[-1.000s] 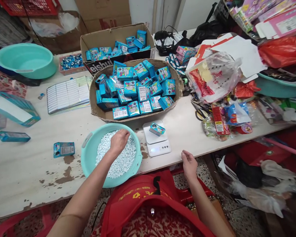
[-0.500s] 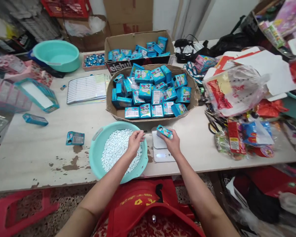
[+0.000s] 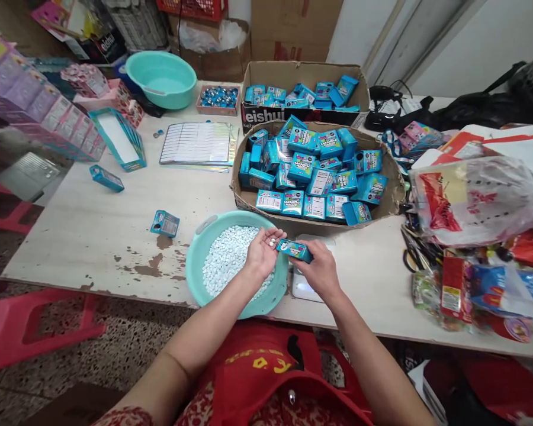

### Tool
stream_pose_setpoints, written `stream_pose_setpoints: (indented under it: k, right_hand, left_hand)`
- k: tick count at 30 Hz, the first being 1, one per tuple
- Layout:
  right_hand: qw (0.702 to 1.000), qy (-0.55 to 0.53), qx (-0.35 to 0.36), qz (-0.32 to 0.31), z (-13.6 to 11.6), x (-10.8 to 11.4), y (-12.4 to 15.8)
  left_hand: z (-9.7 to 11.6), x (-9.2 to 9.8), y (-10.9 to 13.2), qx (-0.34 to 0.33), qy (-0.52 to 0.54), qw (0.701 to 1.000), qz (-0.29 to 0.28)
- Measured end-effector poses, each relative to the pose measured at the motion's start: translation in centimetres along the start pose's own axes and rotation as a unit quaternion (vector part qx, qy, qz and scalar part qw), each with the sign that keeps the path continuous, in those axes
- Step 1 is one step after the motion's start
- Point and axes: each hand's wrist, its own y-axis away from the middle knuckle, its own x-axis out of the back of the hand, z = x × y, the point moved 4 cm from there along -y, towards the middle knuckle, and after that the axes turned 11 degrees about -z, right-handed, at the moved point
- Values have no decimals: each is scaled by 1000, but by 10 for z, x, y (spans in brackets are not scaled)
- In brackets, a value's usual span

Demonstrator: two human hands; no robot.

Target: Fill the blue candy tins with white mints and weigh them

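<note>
My right hand (image 3: 322, 269) grips a small blue candy box (image 3: 295, 249), tilted toward the left, above a white scale (image 3: 305, 287). My left hand (image 3: 262, 254) is palm up over the rim of a turquoise basin (image 3: 193, 273). A few white candies (image 3: 272, 242) rest on its fingers, right beside the end of the box. Inside the basin lies a heap of white candies (image 3: 231, 254); my left forearm covers part of it. Just beyond stands a cut-down cardboard box (image 3: 397, 198) full of blue candy boxes (image 3: 304, 168).
Left of the basin lie a blue candy box (image 3: 164, 223) and another farther off (image 3: 106, 178). Label sheets (image 3: 195, 145), a second turquoise basin (image 3: 162, 80) and a second carton (image 3: 306, 71) are behind. Scissors (image 3: 409, 254) and bagged sweets (image 3: 459, 287) crowd the right.
My left hand has turned palm up and moved against the box, showing white candies. My right hand has tipped the box toward it. The view has shifted left.
</note>
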Motion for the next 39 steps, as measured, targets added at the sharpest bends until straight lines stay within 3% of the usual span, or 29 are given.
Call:
stream_pose_setpoints:
  k: [2,3,4,5,7,9,10,12,14,17,19,21,24,27,29,33,35,36,37,39]
  right_hand:
    - [999,-35,2,3,-2,3,3]
    - [999,-53,3,8,-4,5,4]
    - [998,-69,6,14,-6,6,5]
    - [996,-82,12,20,-11,7,5]
    - [994,-101,39,21,-24,4,4]
    - [989,-124,83,2,-41,-3,-1]
    - [984,-141,104,-10,-49,-7,-5]
    - [977,-174,127,-13,-57,-9,-19]
    - [976,-189,107,32,-51,-4,-41]
    - [987,-128,23,95,-21,6,-90]
    - [999,-34,-3,32,-3,1,-128]
    - [999,14,3,-36,8,-12,-160]
    - [994,47,6,-97,13,-39,-190]
    - [988,85,-28,-123,15,-61,-202]
    - [985,102,-55,-129,17,-66,-203]
    - [984,95,-80,-130,17,-50,-189]
    - [992,13,-70,-102,15,-31,-170]
    - [992,-60,-63,-88,15,-22,-158]
    - [984,-151,-58,-77,15,-15,-144]
    - [939,-334,-60,-61,18,-5,-113]
  left_hand:
    - [13,12,5,-23,-124,992,8]
    - [24,16,9,-51,-226,973,10]
    - [35,17,15,-88,-342,936,0]
    - [45,15,21,-127,-457,880,-29]
    - [57,3,35,-186,-630,741,-135]
    - [63,-8,49,-202,-713,624,-248]
    - [68,-11,55,-203,-736,584,-275]
    - [88,-13,63,-227,-767,546,-247]
    - [121,-3,68,-279,-787,535,-125]
    - [182,33,70,-348,-774,510,142]
    - [212,67,61,-336,-751,492,284]
    - [229,101,42,-277,-740,494,363]
    - [233,144,10,-155,-724,526,418]
    - [226,164,-1,-104,-717,535,435]
    - [221,164,4,-110,-742,513,418]
    - [196,142,37,-221,-789,449,357]
    - [166,134,49,-267,-802,460,272]
    - [146,133,51,-258,-811,476,220]
    - [126,135,50,-226,-821,494,176]
    - [89,143,44,-125,-836,515,144]
